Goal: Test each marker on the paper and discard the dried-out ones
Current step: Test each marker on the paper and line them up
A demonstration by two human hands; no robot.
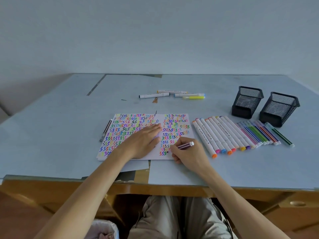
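The purple marker (185, 145) sits in our right hand (187, 152), fingers curled round its barrel, white end cap pointing up and right, its tip down at the lower right part of the paper (174, 156). Our left hand (145, 140) lies flat on the sheet just beside it, fingers straight and pressing the page down. The paper is covered in rows of coloured zigzag strokes and lies at the middle of the blue table (51, 135).

Just right of our right hand, a row of thick white markers (218, 135) with coloured caps lies side by side; their barrels carry printed writing too small for us to read. Next to them, touching, lies a row of thin coloured pens (259, 135), with a green pen (280, 135) a little apart at the end. Behind these stand two black mesh pen holders (264, 105). Four markers (172, 94) lie well apart at the far side of the table. A dark pen (105, 130) lies along the paper's left edge. Below the table edge, a lined waste bin (103, 229) shows beside our knees.
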